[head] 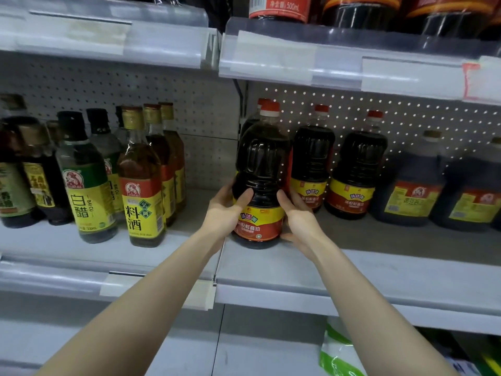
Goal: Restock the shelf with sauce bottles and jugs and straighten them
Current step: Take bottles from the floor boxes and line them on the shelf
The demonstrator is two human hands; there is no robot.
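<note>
Far left on the shelf [298, 270], a crowd of dark bottles [16, 169] stands packed tight. Next along is a green-labelled vinegar bottle [84, 185], then a row of amber cooking wine bottles [141, 185] with red and yellow labels, one behind another. Past them is a bare stretch of shelf up to the seam between the two bays.

Now the left hand [225, 213]: thumb laid across the front of the soy sauce jug [260, 180], fingers wrapped round its left side. The jug is upright, red cap on top, at the left end of the right bay and forward of its neighbours, base down at shelf level. Whether it rests there or hangs just above, I cannot tell. Right behind it, another red cap [263, 101] peeps out.

The right hand [301, 221] mirrors the left, thumb on the front above the label, fingers curled round the right side and squeezed in just beside the second jug [311, 164]. A third jug [355, 172] stands close by, then two squarer jugs [412, 183] further right. Down on the lower level lies a green and white packet [336, 348].
</note>
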